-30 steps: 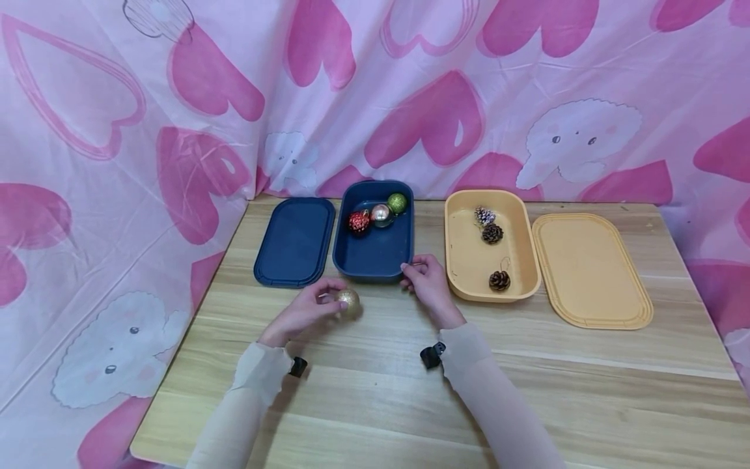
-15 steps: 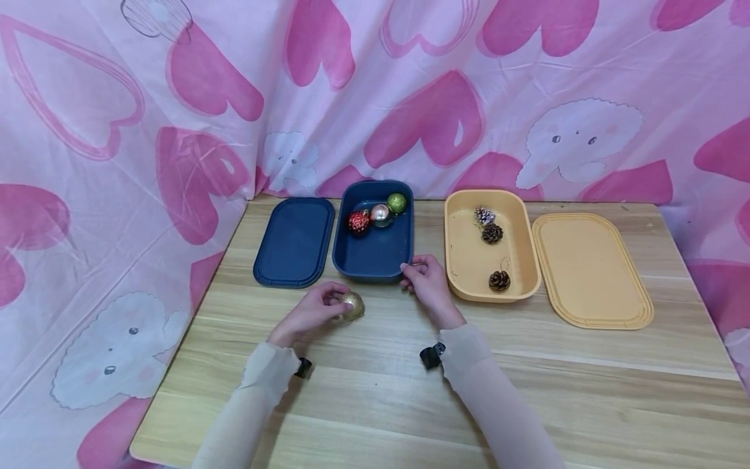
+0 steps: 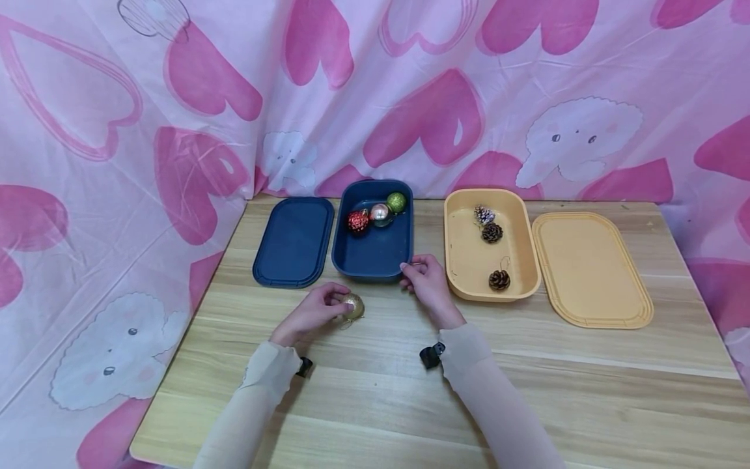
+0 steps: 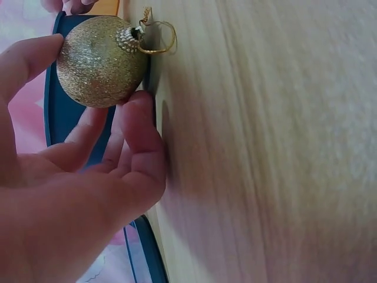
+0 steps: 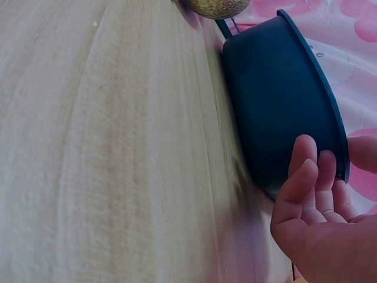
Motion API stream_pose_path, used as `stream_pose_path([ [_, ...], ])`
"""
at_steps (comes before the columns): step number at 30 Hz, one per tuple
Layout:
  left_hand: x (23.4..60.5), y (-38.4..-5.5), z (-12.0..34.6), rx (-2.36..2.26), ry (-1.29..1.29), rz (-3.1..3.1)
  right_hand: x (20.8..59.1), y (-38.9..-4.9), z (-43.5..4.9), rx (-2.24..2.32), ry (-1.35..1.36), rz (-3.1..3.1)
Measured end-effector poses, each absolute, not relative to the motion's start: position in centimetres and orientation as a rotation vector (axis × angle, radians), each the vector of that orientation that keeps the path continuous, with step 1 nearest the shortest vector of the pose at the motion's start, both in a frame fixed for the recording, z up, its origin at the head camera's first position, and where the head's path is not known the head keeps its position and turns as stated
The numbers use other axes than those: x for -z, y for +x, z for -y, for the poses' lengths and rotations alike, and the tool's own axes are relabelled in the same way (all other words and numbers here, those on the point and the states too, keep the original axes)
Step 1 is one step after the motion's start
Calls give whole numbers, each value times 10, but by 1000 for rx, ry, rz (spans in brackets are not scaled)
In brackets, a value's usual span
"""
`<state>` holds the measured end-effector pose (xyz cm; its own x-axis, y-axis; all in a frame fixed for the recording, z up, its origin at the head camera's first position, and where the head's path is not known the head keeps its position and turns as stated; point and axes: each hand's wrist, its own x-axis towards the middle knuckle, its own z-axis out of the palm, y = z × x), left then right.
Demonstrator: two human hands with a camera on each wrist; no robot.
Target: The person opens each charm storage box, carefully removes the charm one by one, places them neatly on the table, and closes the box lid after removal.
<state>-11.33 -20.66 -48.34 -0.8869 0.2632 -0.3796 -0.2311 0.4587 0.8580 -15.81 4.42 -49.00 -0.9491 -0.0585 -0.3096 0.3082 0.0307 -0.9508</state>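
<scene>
My left hand (image 3: pixel 313 311) pinches a gold glitter Christmas bauble (image 3: pixel 354 307) between thumb and fingers, just in front of the blue box (image 3: pixel 370 276). In the left wrist view the bauble (image 4: pixel 100 65) has its cap and a gold string loop (image 4: pixel 168 38) turned toward the table side. My right hand (image 3: pixel 430 286) grips the blue box at its near right corner. The right wrist view has fingertips (image 5: pixel 303 147) against the outer wall and the thumb at the rim. Inside the box lie a red ornament (image 3: pixel 358 221), a pink shiny bauble (image 3: pixel 380 213) and a green glitter bauble (image 3: pixel 396 202).
A blue lid (image 3: pixel 294 242) lies left of the blue box. On the right stands a yellow box (image 3: pixel 454 280) with pinecones (image 3: pixel 499 280) in it, and beyond it a yellow lid (image 3: pixel 593 270). A pink heart-patterned cloth (image 3: pixel 422 124) hangs behind the wooden table (image 3: pixel 375 404).
My left hand moved slightly right with the gold bauble, and the bauble has turned so its string loop now shows at the near side. The right hand stays at the box corner.
</scene>
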Motion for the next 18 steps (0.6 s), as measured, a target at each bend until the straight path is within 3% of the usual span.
stream_pose_path([
  [18,485,-115,206,-1438,4,-2233,491,-157,-44,2019,261,-2049],
])
